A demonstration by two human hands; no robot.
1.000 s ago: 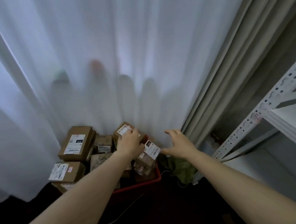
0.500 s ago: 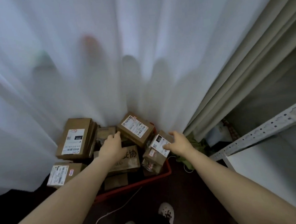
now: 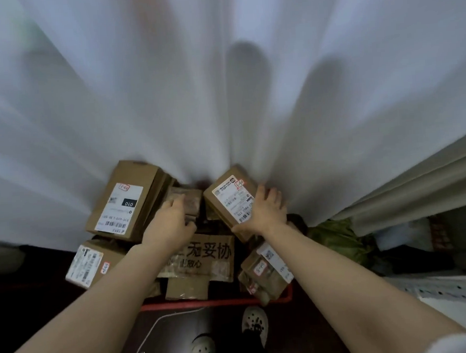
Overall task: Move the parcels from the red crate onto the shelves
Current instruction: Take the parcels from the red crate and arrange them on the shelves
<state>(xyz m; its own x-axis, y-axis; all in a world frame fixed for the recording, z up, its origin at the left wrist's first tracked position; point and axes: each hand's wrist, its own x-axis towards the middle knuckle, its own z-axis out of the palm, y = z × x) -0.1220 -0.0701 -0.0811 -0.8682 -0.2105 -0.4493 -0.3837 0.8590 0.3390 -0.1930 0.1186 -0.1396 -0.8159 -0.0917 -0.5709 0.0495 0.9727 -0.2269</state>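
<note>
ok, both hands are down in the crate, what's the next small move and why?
Probably lift both parcels straight up, clear of the red crate. The right hand grips the labelled box by its edges, and the left hand curls its fingers round the small taped parcel, so neither seems to need regrasping. The shelf waits to the right.

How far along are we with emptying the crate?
Nothing shows as done: no parcel is visible on the shelf edge in view. In hand: the right hand grips a labelled parcel; the left hand is on a small taped parcel, grip unclear. Left: many parcels lie at the red crate, including the big box and the printed carton.
</note>
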